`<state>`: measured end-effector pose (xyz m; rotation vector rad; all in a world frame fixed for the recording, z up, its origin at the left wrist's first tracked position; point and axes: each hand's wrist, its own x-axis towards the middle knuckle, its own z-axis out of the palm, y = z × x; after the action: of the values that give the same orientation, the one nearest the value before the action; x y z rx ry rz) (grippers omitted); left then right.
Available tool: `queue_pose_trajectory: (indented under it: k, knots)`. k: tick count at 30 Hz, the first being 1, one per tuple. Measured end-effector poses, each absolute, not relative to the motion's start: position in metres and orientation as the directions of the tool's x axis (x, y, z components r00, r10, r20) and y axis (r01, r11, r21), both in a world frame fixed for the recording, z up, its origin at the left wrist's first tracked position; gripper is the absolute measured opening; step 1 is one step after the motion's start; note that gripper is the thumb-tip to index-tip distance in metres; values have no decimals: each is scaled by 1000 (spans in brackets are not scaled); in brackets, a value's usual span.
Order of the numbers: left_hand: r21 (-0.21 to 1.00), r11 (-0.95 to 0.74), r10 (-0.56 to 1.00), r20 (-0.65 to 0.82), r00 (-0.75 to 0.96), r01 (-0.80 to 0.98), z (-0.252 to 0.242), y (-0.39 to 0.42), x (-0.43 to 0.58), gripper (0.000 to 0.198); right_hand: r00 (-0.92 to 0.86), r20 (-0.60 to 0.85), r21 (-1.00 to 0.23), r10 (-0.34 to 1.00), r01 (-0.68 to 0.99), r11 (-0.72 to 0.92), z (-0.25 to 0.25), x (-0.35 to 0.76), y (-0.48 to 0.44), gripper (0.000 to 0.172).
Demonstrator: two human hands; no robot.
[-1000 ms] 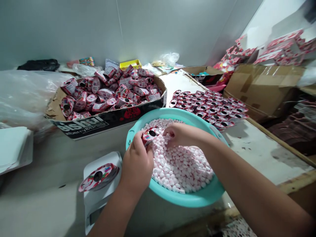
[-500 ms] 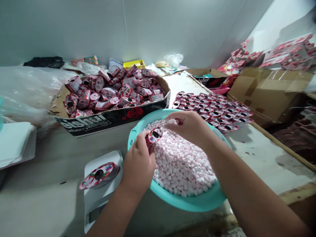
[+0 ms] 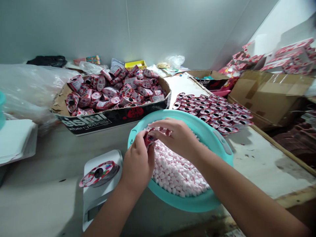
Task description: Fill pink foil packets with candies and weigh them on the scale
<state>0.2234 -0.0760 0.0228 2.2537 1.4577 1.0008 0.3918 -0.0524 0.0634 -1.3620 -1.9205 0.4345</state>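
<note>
My left hand (image 3: 138,158) is closed around a small red-and-white printed box (image 3: 149,138), holding it upright at the left side of a turquoise basin (image 3: 187,205). The round hole in its oval top is partly covered. My right hand (image 3: 176,135) is cupped over that top, its thumb at the hole. Some candies show between its thumb and fingers, though most of its grip is hidden. Small pale pink-and-white candies (image 3: 177,171) fill the basin beneath both hands. A similar printed box (image 3: 98,174) lies on a white digital scale (image 3: 90,197) left of my forearm.
Behind the basin, a black-fronted carton (image 3: 118,118) is heaped with printed boxes. Rows of upright printed boxes (image 3: 214,113) stand on the table at right. A brown cardboard box (image 3: 266,95) is farther right. White trays (image 3: 17,140) and clear plastic (image 3: 29,89) are at left.
My right hand has moved left and slightly down with candies, from above the basin onto the top of the held box. My left hand still grips the box in about the same place.
</note>
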Motion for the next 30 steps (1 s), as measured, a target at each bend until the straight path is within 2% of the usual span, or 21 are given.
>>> queue_pose_trajectory:
  k: [6,8,13,21,30]
  knots:
    - [619,-366,925,326,196,695,27,-77,226,34,-145,432,-637,890,650,415,75,405,-50,40]
    - [635,-370,924,326,198,678,28,-76,226,35,-134,413,-627,901,675,388,74,413,-47,39]
    - [663,-337,938,297,179,668,28,-77,226,34,-170,248,-614,954,734,290,67,422,-43,27]
    - [718,-310,950,263,169,623,30,-78,223,35,-247,280,-654,928,658,373,69,413,-47,21]
    - [721,-296,955,230,187,626,32,-78,221,34,-211,272,-777,939,527,343,64,411,-45,29]
